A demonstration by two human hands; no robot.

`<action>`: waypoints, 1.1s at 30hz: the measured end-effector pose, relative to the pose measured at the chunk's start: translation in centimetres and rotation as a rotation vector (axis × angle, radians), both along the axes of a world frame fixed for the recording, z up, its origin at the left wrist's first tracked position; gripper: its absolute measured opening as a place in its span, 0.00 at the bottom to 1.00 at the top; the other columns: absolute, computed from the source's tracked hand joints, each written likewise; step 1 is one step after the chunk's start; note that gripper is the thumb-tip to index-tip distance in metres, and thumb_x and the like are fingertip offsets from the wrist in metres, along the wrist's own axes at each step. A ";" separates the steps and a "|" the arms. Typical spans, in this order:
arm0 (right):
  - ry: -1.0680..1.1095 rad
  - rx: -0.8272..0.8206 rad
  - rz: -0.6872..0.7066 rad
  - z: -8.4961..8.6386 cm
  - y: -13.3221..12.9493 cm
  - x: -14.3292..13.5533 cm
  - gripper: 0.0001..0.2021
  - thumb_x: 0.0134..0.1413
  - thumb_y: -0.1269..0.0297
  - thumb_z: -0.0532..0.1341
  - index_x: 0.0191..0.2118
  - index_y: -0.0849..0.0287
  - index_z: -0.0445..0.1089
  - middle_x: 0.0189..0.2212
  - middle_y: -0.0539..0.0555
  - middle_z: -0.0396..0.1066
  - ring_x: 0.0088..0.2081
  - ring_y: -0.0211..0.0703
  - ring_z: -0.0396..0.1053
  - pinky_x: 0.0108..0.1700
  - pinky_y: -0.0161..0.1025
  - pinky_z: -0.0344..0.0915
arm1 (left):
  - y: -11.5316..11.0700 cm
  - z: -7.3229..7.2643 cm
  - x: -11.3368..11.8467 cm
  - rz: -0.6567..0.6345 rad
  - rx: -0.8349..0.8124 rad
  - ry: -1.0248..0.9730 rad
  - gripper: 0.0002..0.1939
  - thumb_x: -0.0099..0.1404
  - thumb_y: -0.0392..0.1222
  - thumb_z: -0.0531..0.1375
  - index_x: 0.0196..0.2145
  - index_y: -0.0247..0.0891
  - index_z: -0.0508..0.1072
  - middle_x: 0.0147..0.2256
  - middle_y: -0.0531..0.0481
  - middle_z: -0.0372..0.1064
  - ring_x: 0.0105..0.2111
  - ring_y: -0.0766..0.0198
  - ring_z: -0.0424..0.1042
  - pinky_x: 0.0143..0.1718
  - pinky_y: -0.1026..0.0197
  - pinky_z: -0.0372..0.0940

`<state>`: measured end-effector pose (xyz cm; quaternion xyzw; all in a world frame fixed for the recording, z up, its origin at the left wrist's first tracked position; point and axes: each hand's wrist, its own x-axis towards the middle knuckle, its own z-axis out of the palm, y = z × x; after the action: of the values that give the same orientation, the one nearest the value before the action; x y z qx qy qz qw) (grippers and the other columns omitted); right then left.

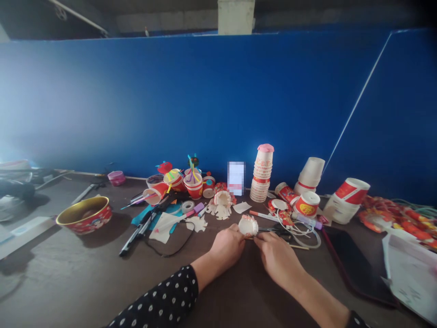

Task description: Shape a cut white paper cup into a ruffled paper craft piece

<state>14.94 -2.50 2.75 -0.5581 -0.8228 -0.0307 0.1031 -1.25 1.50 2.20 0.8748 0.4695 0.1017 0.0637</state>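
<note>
Between my two hands, at the lower middle of the head view, is a small cut paper cup piece [246,226] with a white inside and a frilled, folded edge. My left hand [228,245] pinches its lower left edge. The fingers of my right hand [277,256] are closed at its lower right edge. Just behind lies another cut paper cup [220,207] with strips spread outward. Dark scissors [273,231] lie partly hidden behind my right hand.
A gold-lined red bowl [85,216] stands left. Pens [136,234] and paper scraps [164,228] lie left of my hands. Behind are decorated cups [193,186], a lit phone [236,178] and a tall cup stack [262,175]. A dark tablet [357,264] lies right.
</note>
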 end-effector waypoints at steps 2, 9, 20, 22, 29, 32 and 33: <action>0.006 -0.001 0.004 -0.1 0.0 0.1 0.19 0.53 0.78 0.48 0.43 0.58 0.71 0.38 0.57 0.71 0.43 0.46 0.65 0.46 0.39 0.59 | 0.0 0.0 0.1 0.008 -0.002 0.009 0.14 0.63 0.34 0.51 0.40 0.38 0.74 0.37 0.44 0.68 0.35 0.59 0.70 0.35 0.61 0.65; 0.076 0.000 0.010 -0.4 0.5 0.3 0.18 0.56 0.76 0.47 0.43 0.57 0.72 0.36 0.57 0.70 0.41 0.43 0.66 0.46 0.36 0.59 | 0.1 0.0 0.3 0.046 -0.008 0.016 0.13 0.65 0.39 0.51 0.41 0.43 0.74 0.37 0.46 0.67 0.35 0.59 0.70 0.35 0.61 0.65; 0.107 0.057 -0.007 -0.8 1.6 0.8 0.15 0.59 0.73 0.48 0.34 0.57 0.72 0.31 0.54 0.70 0.37 0.43 0.66 0.41 0.35 0.59 | 0.6 -0.9 0.4 0.079 0.008 0.007 0.17 0.68 0.44 0.48 0.34 0.39 0.76 0.34 0.47 0.68 0.32 0.63 0.69 0.33 0.65 0.62; 0.114 0.062 0.004 -0.7 1.7 0.8 0.15 0.59 0.73 0.48 0.34 0.57 0.72 0.30 0.54 0.70 0.37 0.42 0.66 0.41 0.35 0.58 | 0.6 -1.0 0.5 0.089 0.010 -0.006 0.16 0.67 0.44 0.49 0.33 0.39 0.76 0.34 0.48 0.68 0.32 0.63 0.69 0.33 0.65 0.62; 0.067 0.048 -0.010 -0.1 1.7 0.7 0.14 0.58 0.73 0.49 0.32 0.57 0.71 0.30 0.53 0.70 0.37 0.42 0.65 0.38 0.35 0.58 | 0.6 -1.1 0.6 0.121 0.031 -0.027 0.16 0.66 0.44 0.50 0.31 0.38 0.76 0.33 0.48 0.69 0.31 0.63 0.70 0.31 0.65 0.61; 0.017 0.049 -0.050 0.1 1.8 1.1 0.13 0.56 0.74 0.50 0.30 0.57 0.71 0.29 0.53 0.69 0.36 0.42 0.65 0.36 0.35 0.57 | 0.7 -1.4 0.6 0.134 0.034 -0.023 0.17 0.66 0.45 0.50 0.31 0.38 0.76 0.33 0.48 0.68 0.30 0.63 0.69 0.30 0.65 0.61; 0.000 0.050 -0.063 0.2 1.8 1.4 0.13 0.56 0.74 0.50 0.29 0.57 0.71 0.29 0.53 0.70 0.36 0.43 0.65 0.35 0.35 0.57 | 0.8 -1.4 0.6 0.135 0.039 -0.025 0.17 0.66 0.45 0.50 0.31 0.38 0.76 0.32 0.48 0.68 0.30 0.63 0.69 0.30 0.65 0.61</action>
<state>16.32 -0.72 2.92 -0.5809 -0.8038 -0.0544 0.1158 -0.68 2.26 0.75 0.8408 0.5245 0.1258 0.0456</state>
